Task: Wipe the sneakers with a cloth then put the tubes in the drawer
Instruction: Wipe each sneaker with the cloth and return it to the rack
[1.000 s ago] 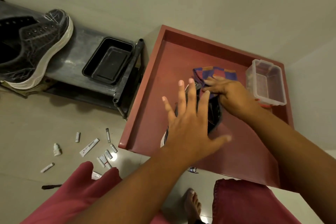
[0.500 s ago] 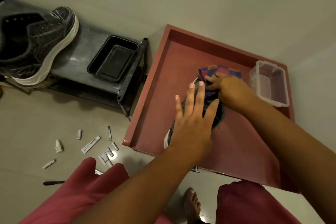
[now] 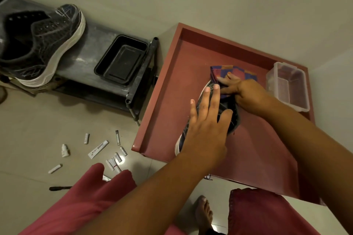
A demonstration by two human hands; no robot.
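The left hand (image 3: 205, 129) lay flat on the dark sneaker (image 3: 228, 105) on the red counter (image 3: 168, 101), its fingers (image 3: 214, 99) straight and pressing down. The right hand (image 3: 242, 91) pressed the checked cloth (image 3: 225, 71) against the toe end of that shoe, fingers extended over the cloth, though whether the thumb pinched it could not be told. A second sneaker (image 3: 42, 44) stood on the dark shelf (image 3: 91, 44) beside a black tray (image 3: 122, 59). The tubes (image 3: 98, 149) lay scattered on the floor (image 3: 38, 120). A clear plastic box (image 3: 288, 86) sat at the counter's far corner.
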